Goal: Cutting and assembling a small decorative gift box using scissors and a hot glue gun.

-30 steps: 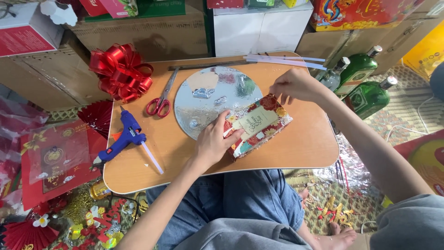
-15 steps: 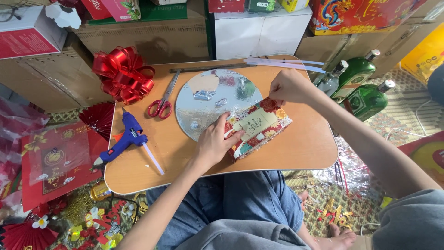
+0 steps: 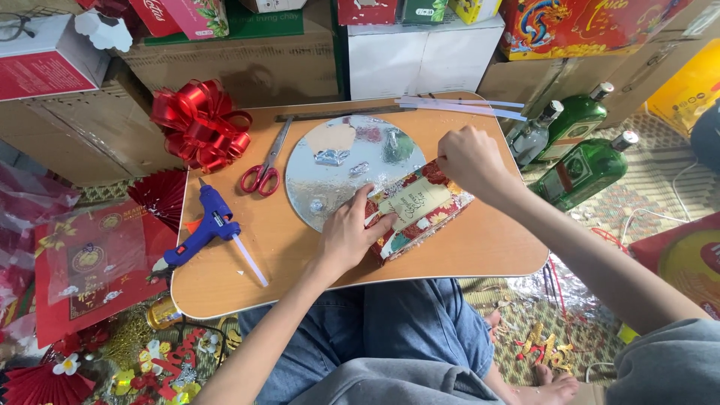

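left hand [image 3: 346, 234] presses flat on the floral gift box [image 3: 417, 209], which runs diagonally up-right to the right hand [image 3: 466, 159] pinching its far corner

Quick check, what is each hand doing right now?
Left hand: open, pressing flat on the red floral-wrapped box.
Right hand: closed, pinching the box's far corner.

Left hand [image 3: 346, 234] presses flat on floral-wrapped gift box [image 3: 418, 210], which lies partly over round silver disc [image 3: 346, 166] on small wooden table [image 3: 480, 251]. Right hand [image 3: 469, 159] pinches box's far top edge. Red-handled scissors [image 3: 264, 171], blue glue gun [image 3: 204, 229], red ribbon bow [image 3: 199, 124] to the left; green bottles [image 3: 585, 166] right.
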